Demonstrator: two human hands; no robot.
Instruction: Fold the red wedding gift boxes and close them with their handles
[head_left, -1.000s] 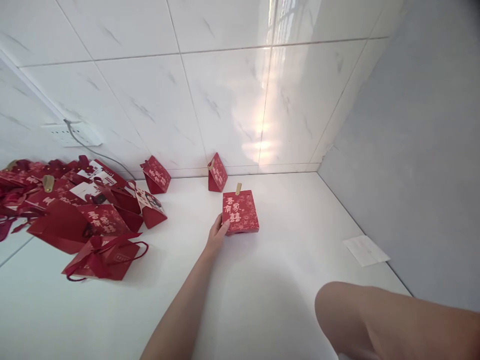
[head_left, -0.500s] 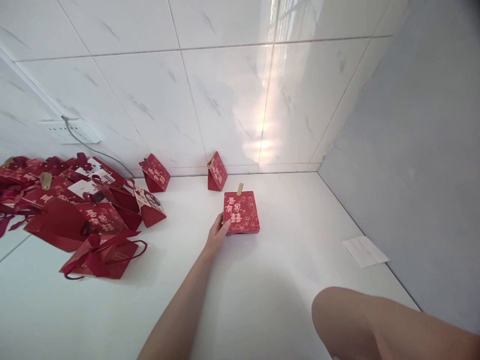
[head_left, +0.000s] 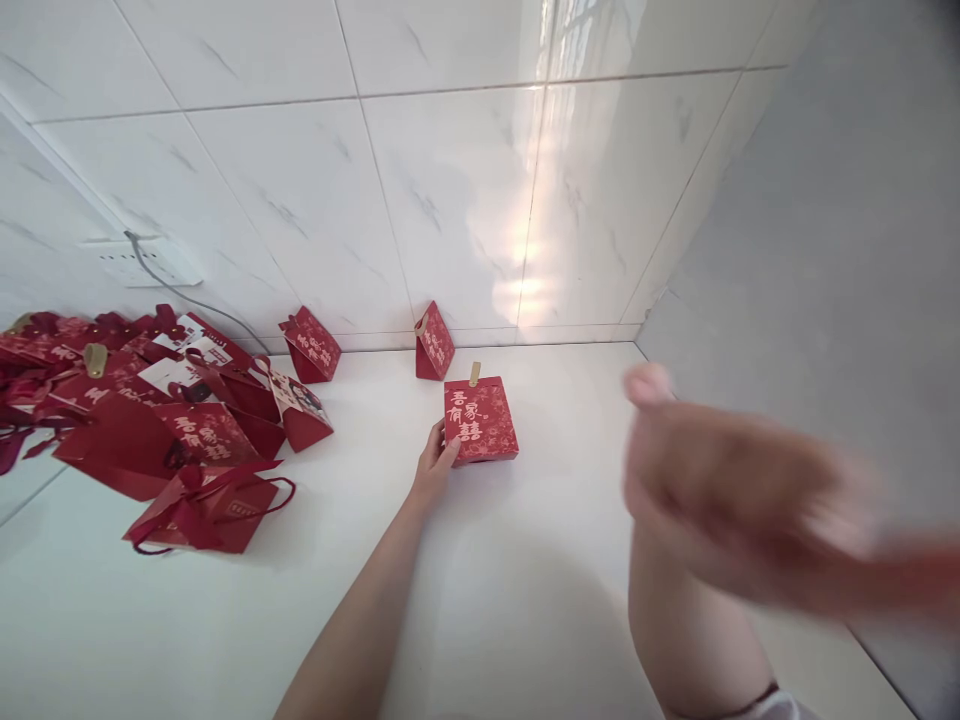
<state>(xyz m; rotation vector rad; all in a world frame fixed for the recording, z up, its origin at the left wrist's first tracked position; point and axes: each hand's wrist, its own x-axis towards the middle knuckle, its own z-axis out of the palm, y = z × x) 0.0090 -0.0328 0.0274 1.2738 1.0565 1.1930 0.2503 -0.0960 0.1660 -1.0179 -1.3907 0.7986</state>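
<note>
My left hand (head_left: 438,455) is closed on the left edge of a flat red gift box (head_left: 482,420), with the thumb on its front face. The box has pale printed characters, a floral pattern and a gold tab at its top, and it rests on the white surface. Off to the right, my right hand (head_left: 720,470) is raised near the camera and smeared by motion. A blurred reddish shape (head_left: 915,575) runs from it to the right edge; whether the hand holds it, I cannot tell.
Two small red tent-shaped boxes, one (head_left: 311,345) further left and one (head_left: 433,342) nearer, stand by the tiled wall. A heap of red gift boxes (head_left: 202,435) with ribbons covers the left side. A cable (head_left: 187,298) leads from the wall socket behind them. A grey panel (head_left: 840,250) borders the right.
My right hand has swung up into view at the right, where only the bent arm showed before. It now hides the white paper there. The held box shifted very slightly.
</note>
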